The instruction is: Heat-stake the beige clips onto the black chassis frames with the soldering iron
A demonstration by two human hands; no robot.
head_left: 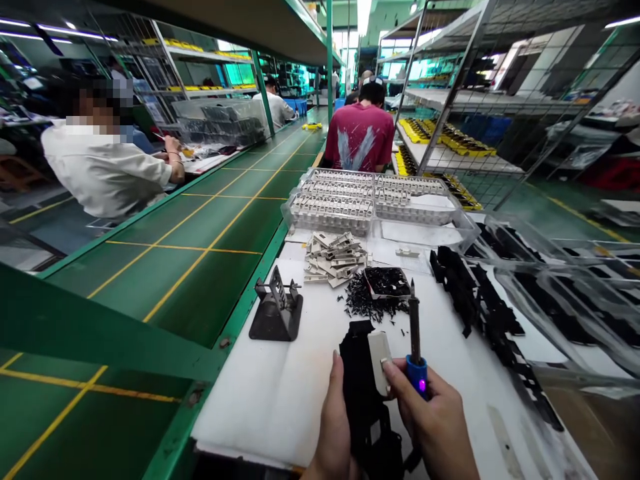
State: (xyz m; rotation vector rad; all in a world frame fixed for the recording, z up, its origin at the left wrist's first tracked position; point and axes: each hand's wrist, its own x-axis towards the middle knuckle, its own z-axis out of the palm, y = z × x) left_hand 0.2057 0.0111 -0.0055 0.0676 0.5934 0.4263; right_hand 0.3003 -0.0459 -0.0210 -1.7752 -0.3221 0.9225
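Our left hand [333,427] grips a long black plastic frame [361,393], which stands nearly upright and runs down out of view. Our right hand [433,420] closes around a blue-handled soldering iron [415,340], its dark shaft pointing up, a violet light glowing. A white rectangular piece [379,360] lies against the frame, touching our right thumb.

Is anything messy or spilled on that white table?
Yes! Lots of small black plastic bits lie scattered on the white foam sheet around a small square tray. They look spilled because they sit outside the tray, not neatly inside it.
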